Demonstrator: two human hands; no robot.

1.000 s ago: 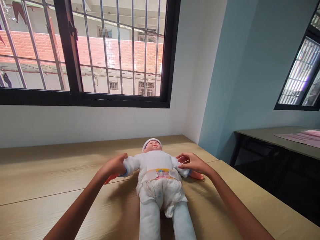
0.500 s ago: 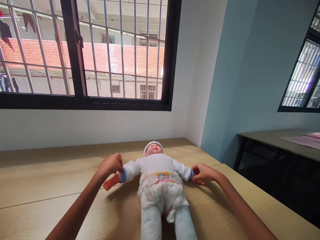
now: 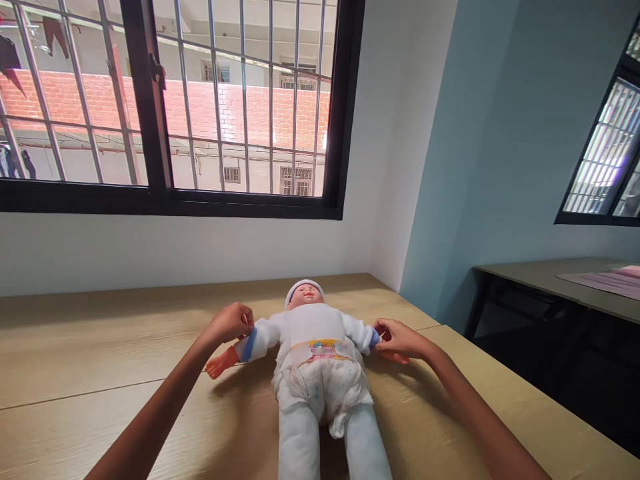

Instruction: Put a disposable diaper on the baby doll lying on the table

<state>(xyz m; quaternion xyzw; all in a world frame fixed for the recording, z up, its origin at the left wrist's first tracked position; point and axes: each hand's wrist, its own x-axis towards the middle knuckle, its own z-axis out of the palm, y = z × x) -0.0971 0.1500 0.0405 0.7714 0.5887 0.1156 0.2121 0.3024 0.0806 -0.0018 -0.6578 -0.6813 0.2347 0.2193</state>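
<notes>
Left hand (image 3: 231, 324) pinches the left cuff (image 3: 250, 345), fingertips closed on its edge; my right hand (image 3: 400, 339) looks pinched likewise on the right cuff (image 3: 374, 337); doll (image 3: 313, 324) lies face up between them, legs (image 3: 300, 440) toward me, so the table (image 3: 120, 340) takes its weight, I'd say, and spread sleeves (image 3: 268, 332) keep both cuffs within my reach; cuffs are blue bands, sleeves white, plush-looking; diaper (image 3: 323, 387) puffy, crinkled, printed strip at the waist; legs pale, stuffed-looking tubes; table wood-grained, seamed; black-framed window (image 3: 250, 204) beyond.
</notes>
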